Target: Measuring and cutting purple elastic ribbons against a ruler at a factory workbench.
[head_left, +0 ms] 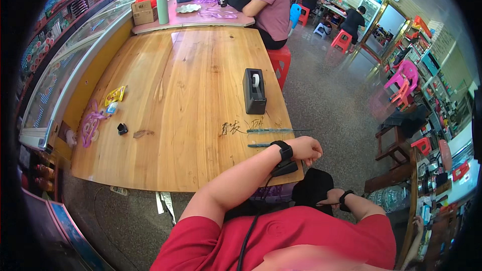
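My left hand (307, 149), with a black band on its wrist, hangs past the right edge of the wooden table (191, 100). Its fingers are curled in, and I cannot make out anything between them. Below its wrist a black device (284, 169) lies at the table corner. Two slender teal tools (268, 131) rest on the wood close to that hand. Lower right, my right hand (330, 198) is closed at the edge of a black cloth item (312, 185) beside my lap. A black tape dispenser (255, 93) with a white roll stands farther up the table.
Purple ribbon (90, 125), a yellow packet (115, 95) and a small black piece (122, 129) lie on the left. A glass display case (75, 65) borders that side. Beyond, a person (273, 10) sits on a red stool (281, 62). A wooden stool (394, 145) stands right.
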### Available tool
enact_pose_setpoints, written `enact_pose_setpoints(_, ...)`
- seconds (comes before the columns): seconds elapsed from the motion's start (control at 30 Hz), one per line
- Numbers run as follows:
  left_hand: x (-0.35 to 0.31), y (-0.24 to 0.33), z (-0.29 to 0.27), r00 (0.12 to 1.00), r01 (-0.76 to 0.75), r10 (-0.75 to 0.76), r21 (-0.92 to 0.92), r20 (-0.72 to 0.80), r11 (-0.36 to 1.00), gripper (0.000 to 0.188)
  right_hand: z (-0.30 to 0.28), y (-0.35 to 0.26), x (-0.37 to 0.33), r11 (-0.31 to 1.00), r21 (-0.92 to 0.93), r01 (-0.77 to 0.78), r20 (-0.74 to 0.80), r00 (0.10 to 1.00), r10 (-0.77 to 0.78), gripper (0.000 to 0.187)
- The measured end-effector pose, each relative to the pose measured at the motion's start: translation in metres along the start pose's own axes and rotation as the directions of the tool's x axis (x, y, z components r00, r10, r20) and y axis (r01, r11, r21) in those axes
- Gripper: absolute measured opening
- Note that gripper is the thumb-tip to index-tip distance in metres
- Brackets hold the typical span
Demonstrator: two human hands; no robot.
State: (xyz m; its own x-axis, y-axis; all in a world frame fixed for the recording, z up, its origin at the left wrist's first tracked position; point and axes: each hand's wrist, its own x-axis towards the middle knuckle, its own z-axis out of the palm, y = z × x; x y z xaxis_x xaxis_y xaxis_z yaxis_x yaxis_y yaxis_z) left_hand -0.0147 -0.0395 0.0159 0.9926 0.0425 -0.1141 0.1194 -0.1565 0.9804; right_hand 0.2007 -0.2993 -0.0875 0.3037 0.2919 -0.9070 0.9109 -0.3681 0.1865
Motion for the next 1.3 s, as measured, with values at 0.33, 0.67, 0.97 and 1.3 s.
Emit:
enact_pose_setpoints(0.33,0.003,-0.007,0.0,0.999,-0.023,0.021,-0.04,-0.033,0.999,0.028,0.008,0.006,0.002,0.991,0.132,-0.027,-0.05,0.998,0.034,0.083)
enact_pose_setpoints(0.67,0.005,-0.007,0.002,1.0,-0.015,0.015,-0.009,-0.013,1.0,0.03,0.017,0.011,0.011,0.988,0.153,0.0,-0.096,0.995,0.015,0.084)
enact_pose_setpoints(0.97,0.0,-0.003,-0.001,1.0,-0.018,0.018,0.025,-0.012,1.0,0.029,0.016,0.007,0.005,0.981,0.194,-0.021,-0.158,0.986,0.052,0.081)
enact_pose_setpoints(1.3,0.002,-0.001,0.001,1.0,-0.01,0.01,0.022,-0.008,1.0,0.029,0.013,0.015,0.016,0.962,0.27,-0.041,-0.028,0.998,0.051,0.083)
